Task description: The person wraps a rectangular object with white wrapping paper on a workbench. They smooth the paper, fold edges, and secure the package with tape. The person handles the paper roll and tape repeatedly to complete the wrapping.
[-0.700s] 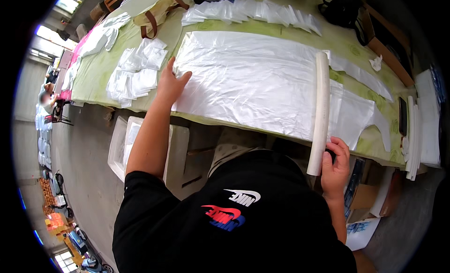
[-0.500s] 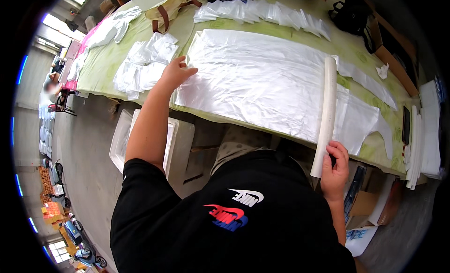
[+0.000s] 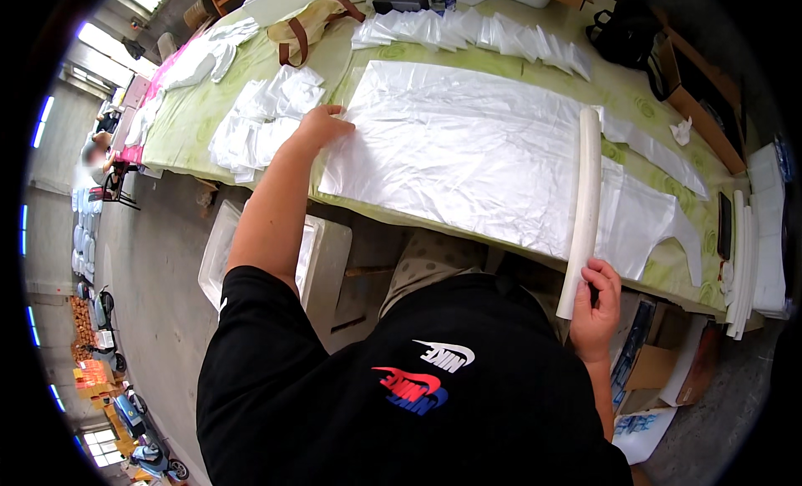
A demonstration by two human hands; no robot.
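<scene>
A wide, wrinkled sheet of clear plastic film (image 3: 451,152) lies across the table. At its left edge is my left hand (image 3: 322,129), open, with the thumb and a forefinger stretched apart over the film. A long white tube (image 3: 584,194) rests crosswise over the right part of the sheet, its near end sticking out past the table edge. Beside that end is my right hand (image 3: 596,315), its fingers loosely bent and apart from the thumb. The fingertips come up to the tube's right side without wrapping round it. More film (image 3: 639,223) spreads out right of the tube.
A green cloth-covered table (image 3: 668,269) carries piles of folded clear bags (image 3: 267,123), a row of bags (image 3: 472,31), a yellow bag (image 3: 292,31) and a black backpack (image 3: 622,39). An open carton (image 3: 702,93) stands far right. Foam boxes (image 3: 322,260) sit below the table.
My left hand has shifted slightly at the sheet's left edge, its forefinger now reaching farther right. The tube and my right hand stay nearly in place; the whole view has moved a little.
</scene>
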